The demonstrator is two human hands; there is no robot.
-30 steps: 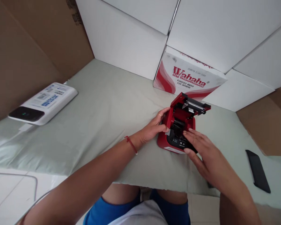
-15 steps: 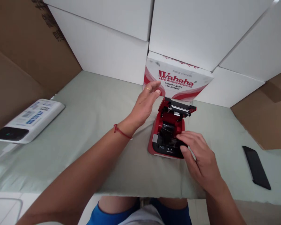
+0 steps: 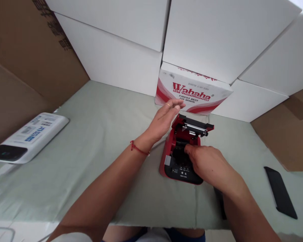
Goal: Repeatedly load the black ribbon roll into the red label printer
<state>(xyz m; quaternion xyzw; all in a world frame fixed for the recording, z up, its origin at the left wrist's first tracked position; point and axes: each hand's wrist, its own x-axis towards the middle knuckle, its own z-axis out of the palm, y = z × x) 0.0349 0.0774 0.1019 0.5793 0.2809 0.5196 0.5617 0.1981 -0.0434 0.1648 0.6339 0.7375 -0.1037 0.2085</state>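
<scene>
A red and black printer (image 3: 183, 173) stands on the cloth-covered table with its lid (image 3: 195, 126) raised and its dark inner compartment showing. My right hand (image 3: 209, 163) reaches into the compartment from the right. Its fingers are bent together, and what lies under their tips is hidden. By the upper left corner of the lid is my left hand (image 3: 165, 119), with fingers loosely stretched out and nothing in them. Part of a dark object (image 3: 220, 203) shows beside my right forearm, mostly covered by it.
A Wahaha water carton (image 3: 192, 92) stands behind the printer against white boxes (image 3: 111, 50). At the left lies a white device (image 3: 40, 131) with a dark panel and a cable. A black flat phone-like object (image 3: 280, 191) lies at the right. Brown cardboard (image 3: 290, 127) borders both sides.
My right hand has moved left and deeper into the printer, its fingers now bent. My left hand has shifted slightly right toward the lid. A dark object beside my right forearm has come into sight.
</scene>
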